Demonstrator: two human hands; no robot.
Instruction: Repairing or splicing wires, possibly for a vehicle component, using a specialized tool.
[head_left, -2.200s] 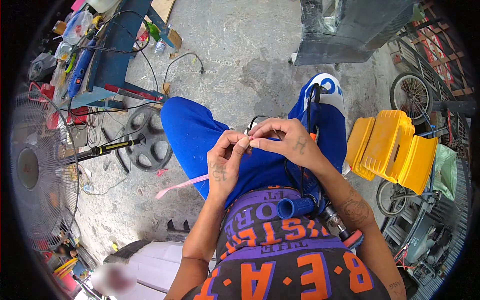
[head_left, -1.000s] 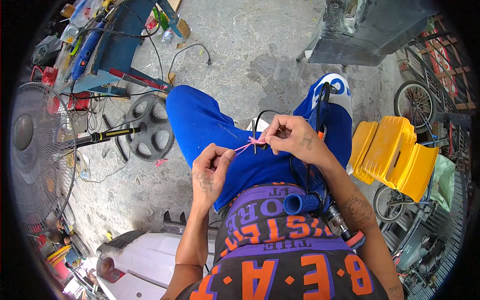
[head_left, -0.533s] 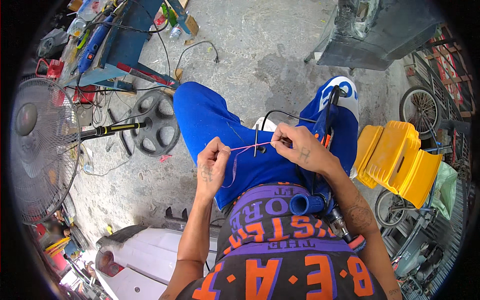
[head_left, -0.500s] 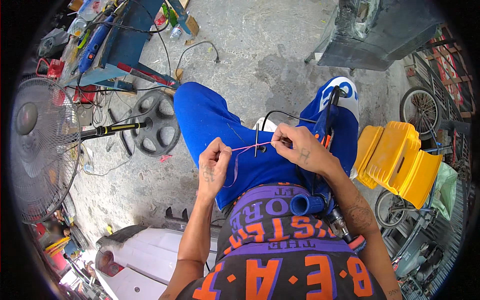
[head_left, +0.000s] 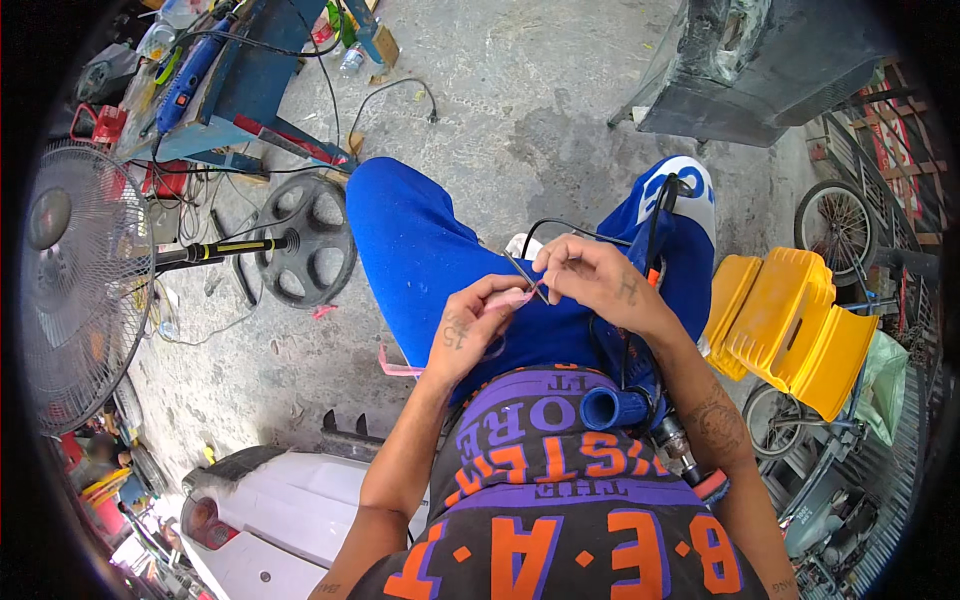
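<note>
Both hands meet over my blue-trousered lap. My left hand (head_left: 467, 330) is closed on pink ribbon (head_left: 512, 298), whose loose end trails to the left. My right hand (head_left: 605, 285) pinches the ribbon close to a thin dark rod (head_left: 518, 268), which leans diagonally between my fingers; which fingertips touch the rod is hard to tell. A blue power tool with a tubular side handle (head_left: 610, 408) and a red pad lies along my right thigh, its black cable (head_left: 560, 221) looping beyond my hands.
A wire fan (head_left: 80, 260) and round black base (head_left: 305, 240) stand left, below a cluttered blue bench (head_left: 270, 85). A grey panel (head_left: 760, 70) is ahead. Yellow plastic parts (head_left: 785, 330) and bicycles (head_left: 835, 225) sit right. A white body panel (head_left: 270, 515) lies lower left.
My hands have moved from pulling the pink ribbon apart to nearly touching; the left moved rightward and up. The rod now tilts diagonally instead of standing nearly straight in the picture.
</note>
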